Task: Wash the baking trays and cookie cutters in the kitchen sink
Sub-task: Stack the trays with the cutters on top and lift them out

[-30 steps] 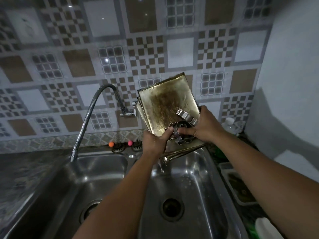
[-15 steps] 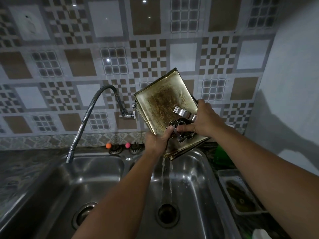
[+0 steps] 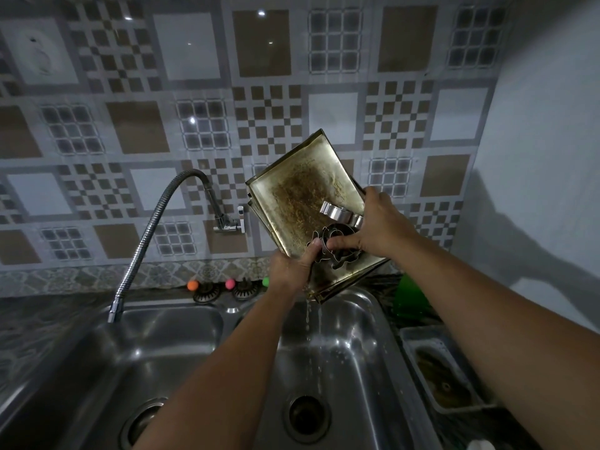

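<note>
A stack of stained, brass-coloured baking trays (image 3: 298, 193) is held tilted above the right basin of the steel sink (image 3: 357, 358). Metal cookie cutters (image 3: 337, 245) lie on the top tray near its lower edge. My left hand (image 3: 292, 267) grips the stack's lower left edge, thumb on top. My right hand (image 3: 376, 225) holds the right edge of the stack, its fingers pressing the cutters against the tray. Water trickles from the lowest tray corner into the basin, toward the drain (image 3: 306, 417).
A flexible metal faucet hose (image 3: 146, 235) arches from the tiled wall over the left basin (image 3: 156, 352). Two strainer plugs (image 3: 224, 289) sit on the sink's back ledge. A green item (image 3: 410, 297) and a rectangular container (image 3: 438, 371) stand on the right counter.
Both hands have lifted and tilted the tray stack a little higher above the right basin, and water now runs off its lower corner. The grips have not changed.
</note>
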